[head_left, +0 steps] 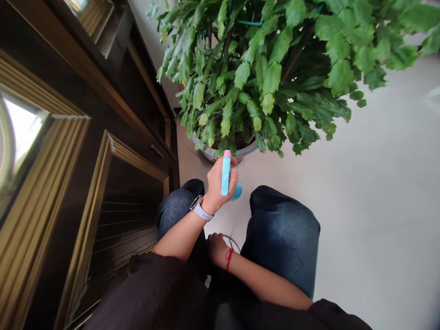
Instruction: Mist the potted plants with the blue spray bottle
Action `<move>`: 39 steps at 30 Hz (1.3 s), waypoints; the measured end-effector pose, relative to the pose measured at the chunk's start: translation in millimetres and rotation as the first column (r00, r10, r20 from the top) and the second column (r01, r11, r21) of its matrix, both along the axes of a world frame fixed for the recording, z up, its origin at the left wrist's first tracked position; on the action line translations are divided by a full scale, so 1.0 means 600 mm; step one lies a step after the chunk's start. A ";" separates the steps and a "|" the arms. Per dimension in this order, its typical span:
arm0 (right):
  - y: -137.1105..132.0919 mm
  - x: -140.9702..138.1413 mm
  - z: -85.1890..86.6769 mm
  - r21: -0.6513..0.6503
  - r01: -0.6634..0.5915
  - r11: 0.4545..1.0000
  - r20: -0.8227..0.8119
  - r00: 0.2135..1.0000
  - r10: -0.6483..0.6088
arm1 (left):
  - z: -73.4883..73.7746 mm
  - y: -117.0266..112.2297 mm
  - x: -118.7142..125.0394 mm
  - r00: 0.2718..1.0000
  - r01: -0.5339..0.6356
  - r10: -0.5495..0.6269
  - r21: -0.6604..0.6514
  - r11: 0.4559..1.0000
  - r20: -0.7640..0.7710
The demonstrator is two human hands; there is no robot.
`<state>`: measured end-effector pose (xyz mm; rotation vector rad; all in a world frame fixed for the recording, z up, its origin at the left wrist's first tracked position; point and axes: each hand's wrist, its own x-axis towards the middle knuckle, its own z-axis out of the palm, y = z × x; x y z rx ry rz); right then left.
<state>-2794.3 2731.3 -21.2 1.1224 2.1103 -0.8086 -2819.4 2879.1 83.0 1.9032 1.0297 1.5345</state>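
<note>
My left hand (220, 183), with a watch at the wrist, is closed around a light blue spray bottle (226, 174) that has a pink tip. The tip points toward a large green potted plant (261, 78), just in front of the pot's rim (247, 151). My right hand (216, 247), with a red string at the wrist, is tucked low between my knees. Its fingers are mostly hidden behind my left forearm and leg. Something thin and pale curves beside it, too unclear to name.
A dark wooden cabinet (85, 174) with gold trim and glass panels runs along the left. My jeans-covered knees (285, 224) are bent in a crouch. Pale tiled floor (378, 183) spreads to the right. The plant's leaves overhang the pot widely.
</note>
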 end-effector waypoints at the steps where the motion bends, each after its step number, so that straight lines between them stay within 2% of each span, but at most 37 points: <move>1: 0.000 -0.001 0.001 0.007 -0.008 1.000 0.003 1.000 0.008 | 0.000 0.001 -0.004 1.000 -0.001 0.001 0.001 1.000 -0.007; 5: 0.001 -0.005 0.001 0.019 -0.015 1.000 -0.012 1.000 0.016 | 0.000 0.007 -0.019 0.999 -0.045 0.045 -0.028 0.999 0.017; 9: -0.001 -0.007 -0.004 0.024 -0.015 1.000 -0.028 0.999 0.016 | -0.003 0.015 -0.028 0.993 -0.108 0.108 -0.001 0.994 -0.042; 13: -0.003 -0.008 -0.008 0.029 -0.011 1.000 -0.052 0.999 0.012 | -0.011 0.014 -0.032 0.985 -0.166 0.169 -0.114 0.979 0.020; 15: -0.004 -0.009 -0.009 0.032 -0.010 0.999 -0.073 0.997 0.012 | -0.014 0.009 -0.031 0.987 -0.149 0.156 -0.154 0.977 0.037; 18: -0.004 -0.009 -0.010 0.036 -0.018 0.999 -0.085 0.996 0.021 | -0.014 0.001 -0.030 0.993 -0.119 0.121 -0.146 0.982 0.006; 20: -0.003 -0.010 -0.010 0.032 -0.016 0.999 -0.085 0.996 0.019 | -0.013 -0.001 -0.030 0.990 -0.139 0.135 -0.136 0.981 -0.036; 23: -0.002 -0.011 -0.009 0.021 -0.005 1.000 -0.095 0.995 0.007 | -0.016 0.000 -0.030 0.982 -0.186 0.175 -0.183 0.966 -0.071; 27: 0.000 -0.013 -0.005 -0.012 -0.020 1.000 -0.076 0.997 0.019 | -0.023 -0.002 -0.028 0.976 -0.214 0.213 -0.290 0.933 -0.033; 33: 0.002 -0.014 0.001 -0.029 -0.031 0.999 -0.055 0.998 0.029 | -0.029 -0.006 -0.024 0.972 -0.230 0.201 -0.299 0.926 -0.123; 37: 0.001 -0.014 -0.002 -0.024 -0.033 0.999 -0.061 0.998 0.031 | -0.040 -0.002 -0.024 0.961 -0.275 0.268 -0.384 0.881 -0.073; 39: 0.001 -0.013 -0.004 -0.021 -0.044 0.999 -0.062 0.997 0.042 | -0.045 -0.001 -0.024 0.956 -0.286 0.291 -0.385 0.878 -0.047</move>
